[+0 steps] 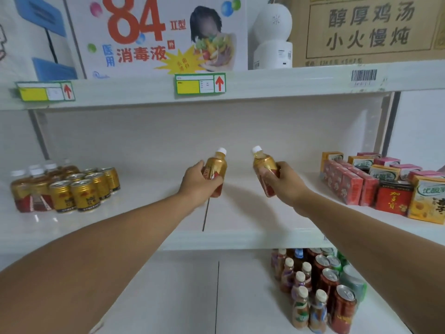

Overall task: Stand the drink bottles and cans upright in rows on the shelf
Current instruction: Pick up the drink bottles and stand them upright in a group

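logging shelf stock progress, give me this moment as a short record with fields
left hand: left hand with its grip closed on a gold-and-red labelled plastic bottle with a white cap, held over the middle shelf
right hand: right hand with its grip closed on a second gold-and-red white-capped bottle, tilted
middle shelf: white shelf board, bare in the centre
shelf left: gold drink cans upright in rows, bottles beside them
shelf right: red and yellow drink cartons
lower shelf: upright bottles and red cans

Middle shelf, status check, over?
Left hand and right hand each hold a gold bottle, tilted, above bare middle shelf. Gold cans standing left. Nothing blocking.
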